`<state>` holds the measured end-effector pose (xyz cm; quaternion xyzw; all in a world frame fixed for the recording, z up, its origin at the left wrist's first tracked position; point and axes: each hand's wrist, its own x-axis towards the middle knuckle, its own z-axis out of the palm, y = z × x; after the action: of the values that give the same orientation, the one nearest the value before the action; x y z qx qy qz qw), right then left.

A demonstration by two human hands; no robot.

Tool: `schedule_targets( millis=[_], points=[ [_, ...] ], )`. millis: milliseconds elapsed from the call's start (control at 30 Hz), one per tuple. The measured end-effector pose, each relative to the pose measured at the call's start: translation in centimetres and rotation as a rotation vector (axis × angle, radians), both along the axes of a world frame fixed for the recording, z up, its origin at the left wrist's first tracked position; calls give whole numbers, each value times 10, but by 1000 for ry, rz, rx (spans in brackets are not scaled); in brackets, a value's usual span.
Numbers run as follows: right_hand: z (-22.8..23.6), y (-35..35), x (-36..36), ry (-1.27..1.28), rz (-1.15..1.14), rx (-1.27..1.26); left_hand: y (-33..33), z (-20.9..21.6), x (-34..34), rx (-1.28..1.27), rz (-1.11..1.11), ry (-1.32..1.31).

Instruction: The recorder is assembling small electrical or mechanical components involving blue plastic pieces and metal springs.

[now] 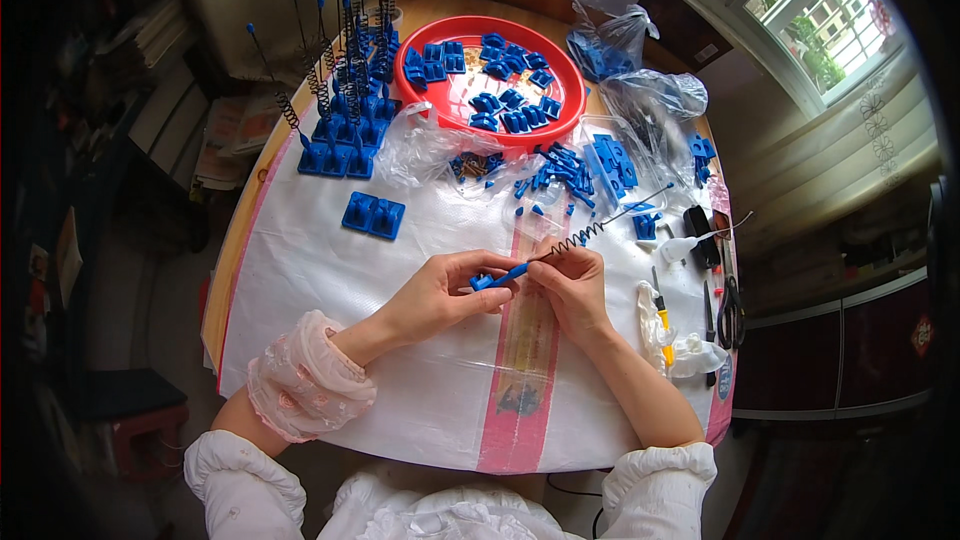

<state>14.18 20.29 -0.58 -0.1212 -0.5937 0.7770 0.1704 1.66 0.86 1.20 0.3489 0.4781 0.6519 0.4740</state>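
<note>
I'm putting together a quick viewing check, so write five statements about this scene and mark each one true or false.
1. The left hand holds a blue stemmed piece. True.
2. The right hand grips scissors. False: the right hand holds a black coiled wire.
3. Blue parts lie in a round red basin. True.
4. Nothing lies to the right of both hands. False: a yellow-handled tool, among other things, lies there.
5. Several coiled wires with blue tips rise from blue bases toward the table's left rear. True.
</note>
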Motion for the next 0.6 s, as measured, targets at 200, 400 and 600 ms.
schedule_targets(
  millis=[200,400,600],
  points=[
    [10,-4,0,9,39,-84,-2,1,-2,-37,-91,-245],
    [3,2,2,34,76,-91,-2,4,-3,-57,-124,-458],
    [3,-1,-1,67,34,-142,-2,6,-1,-40,-59,-311]
  ],
)
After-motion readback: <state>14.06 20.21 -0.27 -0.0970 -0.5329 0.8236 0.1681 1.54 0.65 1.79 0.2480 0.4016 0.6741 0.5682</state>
